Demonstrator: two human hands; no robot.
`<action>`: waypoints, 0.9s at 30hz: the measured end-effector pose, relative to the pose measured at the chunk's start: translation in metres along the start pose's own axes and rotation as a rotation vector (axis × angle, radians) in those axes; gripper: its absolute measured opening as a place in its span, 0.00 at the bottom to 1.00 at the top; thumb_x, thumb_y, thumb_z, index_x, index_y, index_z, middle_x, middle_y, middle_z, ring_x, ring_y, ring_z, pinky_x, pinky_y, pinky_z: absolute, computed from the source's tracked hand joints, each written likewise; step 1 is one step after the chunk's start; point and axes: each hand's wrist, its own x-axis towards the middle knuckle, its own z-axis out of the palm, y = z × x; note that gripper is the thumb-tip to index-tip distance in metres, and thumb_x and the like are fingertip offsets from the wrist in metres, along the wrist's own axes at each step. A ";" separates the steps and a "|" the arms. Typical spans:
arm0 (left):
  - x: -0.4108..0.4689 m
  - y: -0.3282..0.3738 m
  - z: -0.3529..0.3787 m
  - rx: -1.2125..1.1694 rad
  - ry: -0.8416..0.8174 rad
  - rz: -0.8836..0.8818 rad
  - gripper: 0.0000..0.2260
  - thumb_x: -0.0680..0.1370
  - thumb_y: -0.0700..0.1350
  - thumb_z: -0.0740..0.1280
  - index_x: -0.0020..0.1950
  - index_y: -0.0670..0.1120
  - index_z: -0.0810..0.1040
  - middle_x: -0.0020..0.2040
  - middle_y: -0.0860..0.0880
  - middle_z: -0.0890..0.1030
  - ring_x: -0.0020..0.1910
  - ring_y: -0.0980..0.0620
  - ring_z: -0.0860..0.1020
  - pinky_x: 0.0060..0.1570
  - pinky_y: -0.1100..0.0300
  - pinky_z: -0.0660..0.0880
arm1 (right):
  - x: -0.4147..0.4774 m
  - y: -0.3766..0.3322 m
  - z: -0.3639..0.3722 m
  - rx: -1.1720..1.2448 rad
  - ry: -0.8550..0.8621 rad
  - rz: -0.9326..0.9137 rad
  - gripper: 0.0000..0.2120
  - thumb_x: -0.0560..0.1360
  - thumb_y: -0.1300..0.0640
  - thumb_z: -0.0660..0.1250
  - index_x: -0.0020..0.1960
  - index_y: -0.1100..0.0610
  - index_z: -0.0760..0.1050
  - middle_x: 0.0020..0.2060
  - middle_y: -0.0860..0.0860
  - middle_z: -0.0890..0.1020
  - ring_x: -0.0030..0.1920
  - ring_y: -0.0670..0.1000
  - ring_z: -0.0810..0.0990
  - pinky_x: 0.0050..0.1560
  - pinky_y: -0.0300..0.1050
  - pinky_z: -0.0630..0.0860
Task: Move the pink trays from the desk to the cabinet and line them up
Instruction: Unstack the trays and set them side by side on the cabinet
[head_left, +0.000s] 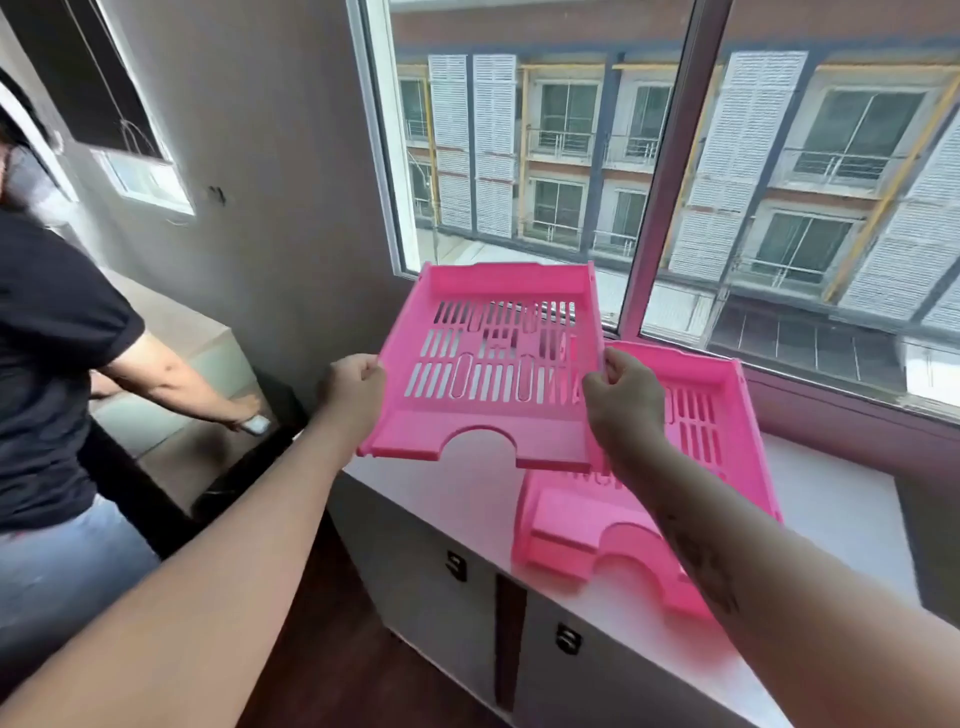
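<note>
I hold a pink slotted tray (488, 364) in the air over the left end of the white cabinet top (831, 499). My left hand (353, 389) grips its left wall and my right hand (623, 400) grips its right wall. The tray tilts toward me, its notched front edge lowest. A second pink tray (613, 525) lies flat on the cabinet top to the right, partly hidden behind my right forearm and the held tray.
A large window (675, 182) runs along the back of the cabinet. The white cabinet doors (431, 571) have dark handles. At the left stands a person in a black shirt (52, 364), a hand on a dark desk (171, 467).
</note>
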 end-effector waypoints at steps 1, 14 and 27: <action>0.008 -0.008 -0.011 0.011 0.015 -0.011 0.14 0.77 0.41 0.57 0.30 0.44 0.69 0.27 0.51 0.67 0.27 0.50 0.64 0.27 0.60 0.58 | 0.001 -0.004 0.020 -0.001 -0.020 0.007 0.14 0.76 0.64 0.60 0.58 0.59 0.80 0.44 0.56 0.84 0.36 0.52 0.75 0.36 0.52 0.77; 0.108 -0.139 -0.025 -0.024 -0.111 -0.127 0.12 0.80 0.41 0.57 0.44 0.40 0.78 0.33 0.51 0.72 0.32 0.53 0.67 0.30 0.59 0.62 | 0.013 0.027 0.178 -0.146 -0.109 0.198 0.18 0.77 0.62 0.58 0.66 0.59 0.74 0.57 0.56 0.82 0.52 0.57 0.81 0.55 0.59 0.79; 0.132 -0.167 -0.023 0.027 -0.166 -0.189 0.16 0.78 0.47 0.64 0.65 0.43 0.77 0.60 0.46 0.81 0.58 0.48 0.78 0.57 0.55 0.74 | 0.009 0.036 0.201 -0.215 -0.076 0.220 0.25 0.79 0.60 0.60 0.76 0.57 0.64 0.70 0.57 0.74 0.67 0.57 0.74 0.65 0.55 0.73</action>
